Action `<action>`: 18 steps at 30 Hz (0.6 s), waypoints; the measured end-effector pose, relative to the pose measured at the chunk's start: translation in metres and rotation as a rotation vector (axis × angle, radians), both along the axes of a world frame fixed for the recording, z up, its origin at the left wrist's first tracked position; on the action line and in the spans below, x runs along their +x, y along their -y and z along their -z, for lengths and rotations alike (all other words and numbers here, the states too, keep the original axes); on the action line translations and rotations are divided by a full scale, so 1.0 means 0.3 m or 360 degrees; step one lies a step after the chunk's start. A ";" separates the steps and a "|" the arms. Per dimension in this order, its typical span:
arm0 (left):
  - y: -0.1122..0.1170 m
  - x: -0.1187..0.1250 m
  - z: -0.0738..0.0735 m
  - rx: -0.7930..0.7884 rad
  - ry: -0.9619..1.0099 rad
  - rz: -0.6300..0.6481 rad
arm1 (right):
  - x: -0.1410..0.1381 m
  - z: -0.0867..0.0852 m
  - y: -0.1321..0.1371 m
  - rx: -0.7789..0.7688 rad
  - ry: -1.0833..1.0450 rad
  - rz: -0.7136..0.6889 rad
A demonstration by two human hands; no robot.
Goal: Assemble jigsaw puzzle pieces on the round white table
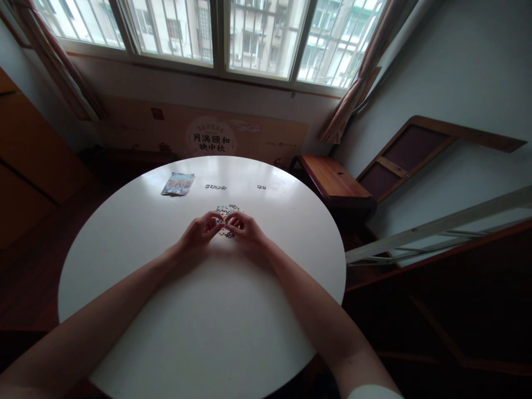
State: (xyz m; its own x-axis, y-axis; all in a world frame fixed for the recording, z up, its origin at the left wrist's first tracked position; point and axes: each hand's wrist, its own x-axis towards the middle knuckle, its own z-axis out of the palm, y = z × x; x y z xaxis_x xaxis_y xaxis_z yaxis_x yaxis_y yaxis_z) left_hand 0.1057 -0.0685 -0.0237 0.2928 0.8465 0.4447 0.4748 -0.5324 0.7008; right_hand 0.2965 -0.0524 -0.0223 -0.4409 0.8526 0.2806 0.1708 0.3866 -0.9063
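Note:
My left hand (204,226) and my right hand (246,226) meet over a loose pile of small jigsaw puzzle pieces (228,209) on a round white table (199,310). Thumb and fingers of each hand are pinched together, and the fingertips of the two hands nearly touch. Small puzzle pieces appear to be between them, though they are hard to separate from the pile behind. Part of the pile is hidden under my fingers. Beyond it lie a row of puzzle pieces (215,187) and a smaller cluster of pieces (261,187).
A colourful printed sheet or packet (178,184) lies at the table's far left. Past the table's right edge stands a wooden stool or low cabinet (336,174), with a wooden frame (409,149) against the wall. Barred windows (257,39) face me.

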 end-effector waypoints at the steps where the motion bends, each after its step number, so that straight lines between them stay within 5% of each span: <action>1: 0.001 0.001 -0.001 -0.0003 -0.0005 0.0005 | 0.000 0.000 0.000 -0.0004 0.0003 -0.0004; 18: 0.000 -0.004 0.006 -0.0053 0.0001 0.0063 | 0.004 -0.014 0.007 -0.0009 0.0038 0.0000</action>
